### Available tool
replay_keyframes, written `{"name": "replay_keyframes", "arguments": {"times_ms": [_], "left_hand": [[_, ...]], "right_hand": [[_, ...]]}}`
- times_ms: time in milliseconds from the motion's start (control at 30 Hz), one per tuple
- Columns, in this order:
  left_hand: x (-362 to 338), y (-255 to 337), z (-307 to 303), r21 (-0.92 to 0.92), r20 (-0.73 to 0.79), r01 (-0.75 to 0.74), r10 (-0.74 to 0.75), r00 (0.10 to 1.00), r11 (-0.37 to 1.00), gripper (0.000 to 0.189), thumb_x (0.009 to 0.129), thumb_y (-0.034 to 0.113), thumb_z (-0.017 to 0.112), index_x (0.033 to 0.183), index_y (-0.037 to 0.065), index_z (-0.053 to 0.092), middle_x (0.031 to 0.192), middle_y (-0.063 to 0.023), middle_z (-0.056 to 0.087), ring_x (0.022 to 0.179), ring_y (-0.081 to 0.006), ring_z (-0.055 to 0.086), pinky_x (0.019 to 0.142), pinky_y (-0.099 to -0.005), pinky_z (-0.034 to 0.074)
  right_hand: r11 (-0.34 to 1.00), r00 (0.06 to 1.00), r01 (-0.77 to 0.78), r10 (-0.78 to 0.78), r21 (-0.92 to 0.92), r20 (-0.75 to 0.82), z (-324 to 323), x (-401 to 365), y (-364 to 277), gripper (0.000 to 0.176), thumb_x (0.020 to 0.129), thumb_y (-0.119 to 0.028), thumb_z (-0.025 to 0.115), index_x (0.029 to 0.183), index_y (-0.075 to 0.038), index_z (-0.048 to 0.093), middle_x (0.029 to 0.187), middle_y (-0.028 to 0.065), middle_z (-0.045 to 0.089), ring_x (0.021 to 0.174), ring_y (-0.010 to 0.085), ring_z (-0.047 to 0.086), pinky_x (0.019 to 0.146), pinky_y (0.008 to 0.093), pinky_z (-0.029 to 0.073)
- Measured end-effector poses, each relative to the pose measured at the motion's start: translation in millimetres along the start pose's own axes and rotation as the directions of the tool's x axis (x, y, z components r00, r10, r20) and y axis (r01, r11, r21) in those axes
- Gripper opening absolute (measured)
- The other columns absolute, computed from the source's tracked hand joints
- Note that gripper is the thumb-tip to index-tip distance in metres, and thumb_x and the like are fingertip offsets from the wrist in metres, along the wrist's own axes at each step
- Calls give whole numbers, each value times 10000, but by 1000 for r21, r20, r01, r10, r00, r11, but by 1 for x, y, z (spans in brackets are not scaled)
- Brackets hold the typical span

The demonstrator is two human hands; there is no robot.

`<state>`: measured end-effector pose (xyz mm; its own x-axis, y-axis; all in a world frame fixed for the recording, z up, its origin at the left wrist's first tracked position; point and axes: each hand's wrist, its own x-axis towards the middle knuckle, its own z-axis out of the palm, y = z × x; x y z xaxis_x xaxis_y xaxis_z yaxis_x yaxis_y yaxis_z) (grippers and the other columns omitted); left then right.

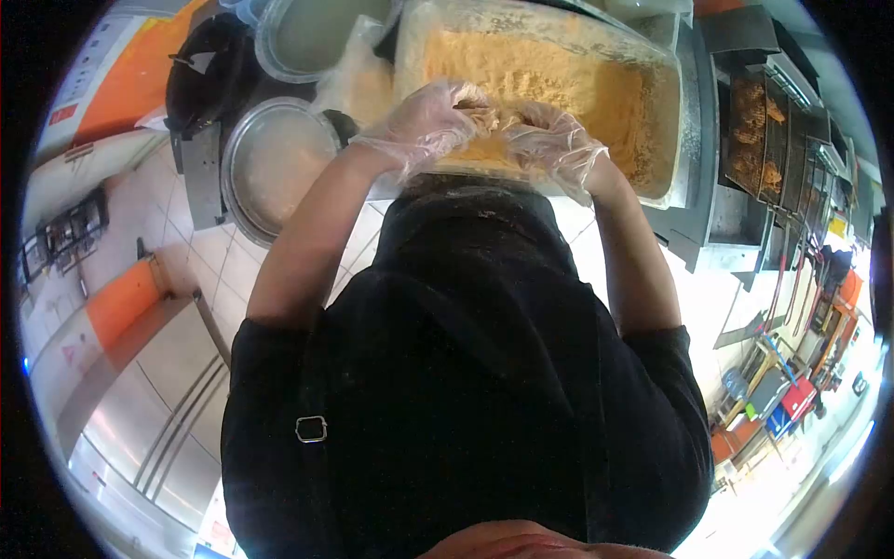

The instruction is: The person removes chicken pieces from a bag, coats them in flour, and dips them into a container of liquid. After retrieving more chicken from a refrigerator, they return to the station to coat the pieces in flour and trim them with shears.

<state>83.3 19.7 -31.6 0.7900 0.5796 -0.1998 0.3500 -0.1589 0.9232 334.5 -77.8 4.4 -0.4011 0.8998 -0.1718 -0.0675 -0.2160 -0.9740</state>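
Both hands wear clear plastic gloves and meet over the near edge of a large white tub (672, 121) of orange-yellow breading flour (521, 61). The fingers of my left hand (430, 119) are curled around a small flour-coated piece (480, 114) whose kind I cannot make out. Close beside it, my right hand (556, 144) is closed too, its fingertips bent inward toward the piece. What the right fingers pinch is hidden by the glove and blur. Left of the tub, a clear plastic bag (363, 79) holds more orange powder.
A round container of pale pinkish contents (279, 163) stands left of my left forearm, with a round tub of cloudy liquid (307, 33) behind it. Fryer baskets with browned pieces (752, 135) are at the right. A steel refrigerator (154, 401) is at the lower left.
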Motion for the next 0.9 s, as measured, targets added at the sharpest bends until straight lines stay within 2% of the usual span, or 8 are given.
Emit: {"name": "replay_keyframes", "arguments": {"times_ms": [333, 433, 567, 633, 667, 767, 800, 900], "left_hand": [[37, 43, 89, -396, -58, 223, -266, 962, 891, 309, 988, 43, 654, 1296, 62, 629, 1147, -94, 649, 1077, -217, 608, 1015, -317, 467], [46, 57, 96, 124, -167, 60, -39, 985, 990, 283, 992, 104, 642, 1272, 66, 637, 1142, -137, 660, 1103, -268, 622, 997, -367, 488], [50, 72, 95, 425, -212, 351, -286, 935, 834, 385, 983, 302, 614, 1279, 56, 604, 1108, -251, 646, 1137, -405, 616, 940, -464, 497], [51, 68, 96, 525, -165, 257, -199, 966, 812, 331, 976, 244, 633, 1233, 35, 636, 1097, -237, 662, 1073, -387, 633, 925, -462, 497], [51, 63, 93, 621, -134, 191, -137, 982, 760, 279, 969, 186, 651, 1188, 14, 668, 1086, -222, 678, 1009, -369, 649, 910, -459, 496], [41, 31, 82, 702, -149, -132, 325, 934, 700, 295, 962, 139, 626, 1218, -4, 661, 1123, -233, 684, 1021, -347, 664, 904, -393, 502], [45, 39, 78, 710, -137, -133, 321, 937, 691, 295, 962, 139, 626, 1218, -4, 661, 1123, -233, 684, 1021, -347, 664, 904, -393, 502], [52, 55, 74, 324, -255, 407, -335, 907, 854, 340, 953, 104, 601, 1276, 11, 650, 1163, -216, 694, 1066, -318, 667, 920, -330, 481]], "right_hand": [[935, 955, -112, 9, 336, 295, -111, -31, 42, 684, 885, -445, 785, 1287, 81, 612, 953, 62, 708, 811, 156, 656, 742, 282, 532], [965, 959, -172, 118, 198, 257, -122, -32, 35, 709, 880, -567, 763, 1301, -13, 634, 1019, 83, 693, 875, 164, 664, 769, 299, 535], [731, 905, -339, 425, -592, 6, -109, -40, 2, 439, 1005, -403, 631, 1334, -112, 642, 1159, 157, 721, 1031, 310, 688, 918, 398, 540], [596, 980, -61, -117, -801, -162, -109, -59, 0, 410, 987, -365, 652, 1288, -87, 661, 1204, 177, 714, 1095, 352, 675, 971, 426, 531], [651, 948, -314, 171, -691, -270, -125, -69, -18, 386, 981, -346, 664, 1265, -85, 676, 1222, 144, 716, 1123, 306, 679, 973, 413, 541], [887, 594, -279, -142, -368, -792, -162, -126, 20, 243, 974, -168, 689, 1203, -87, 699, 1139, 80, 735, 1032, 202, 689, 895, 360, 561], [998, 453, 42, 16, 39, -891, -182, -148, 56, 235, 968, -99, 676, 1202, -81, 693, 1107, 100, 736, 968, 185, 694, 854, 331, 562], [674, 402, -695, 74, -251, -913, -219, -195, 91, 313, 1054, -85, 471, 1298, -79, 667, 1164, 139, 729, 980, 212, 710, 916, 357, 555]]}}
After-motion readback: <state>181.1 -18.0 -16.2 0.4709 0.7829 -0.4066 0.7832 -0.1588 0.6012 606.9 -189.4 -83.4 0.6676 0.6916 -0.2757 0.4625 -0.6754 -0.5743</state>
